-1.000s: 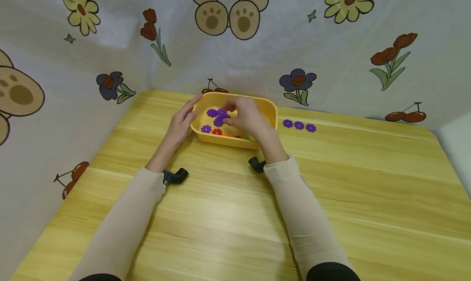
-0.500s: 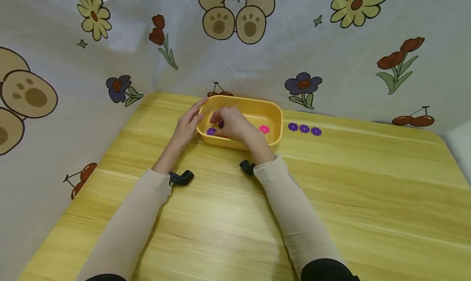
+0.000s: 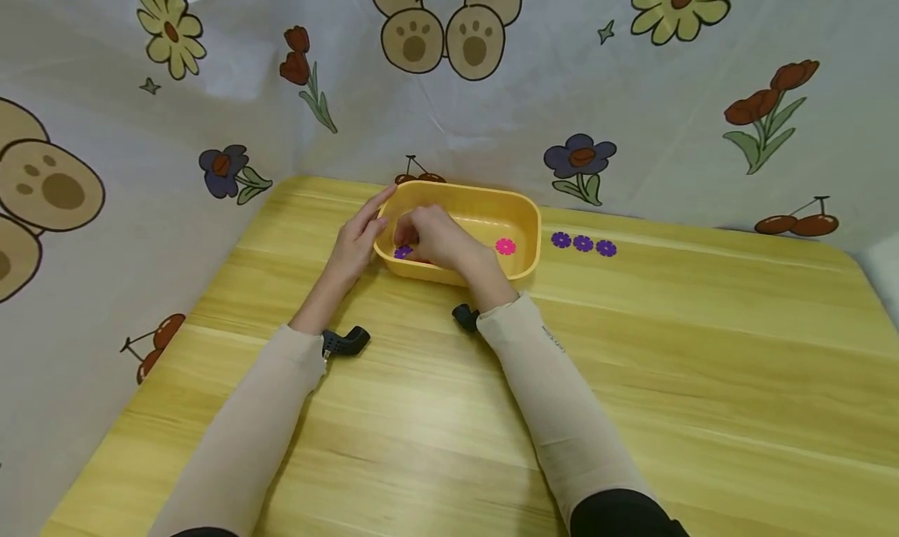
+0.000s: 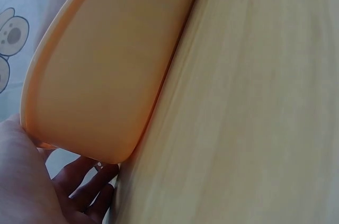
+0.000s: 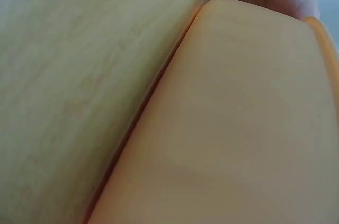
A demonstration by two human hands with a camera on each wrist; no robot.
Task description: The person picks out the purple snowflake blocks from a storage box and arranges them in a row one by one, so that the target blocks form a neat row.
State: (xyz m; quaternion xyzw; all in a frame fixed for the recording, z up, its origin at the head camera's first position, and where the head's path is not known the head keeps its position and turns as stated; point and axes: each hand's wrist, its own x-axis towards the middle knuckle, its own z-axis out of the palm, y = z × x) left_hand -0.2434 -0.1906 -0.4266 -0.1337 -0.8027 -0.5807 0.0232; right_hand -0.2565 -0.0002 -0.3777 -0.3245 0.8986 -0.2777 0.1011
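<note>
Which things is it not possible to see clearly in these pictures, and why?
Head view: whatever the right hand may hold; the hand itself hides it.
Head view: some of the floor of the yellow tub; that hand covers it.
Head view: lettering on the right sleeve; too small.
Right wrist view: the tub's inside; its outer wall hides it.

Long beige sleeves are ending in cuffs (small dark lettering is running along the right sleeve); black fabric is showing toward the desk's near edge; bent black wrist pieces are jutting out.
</note>
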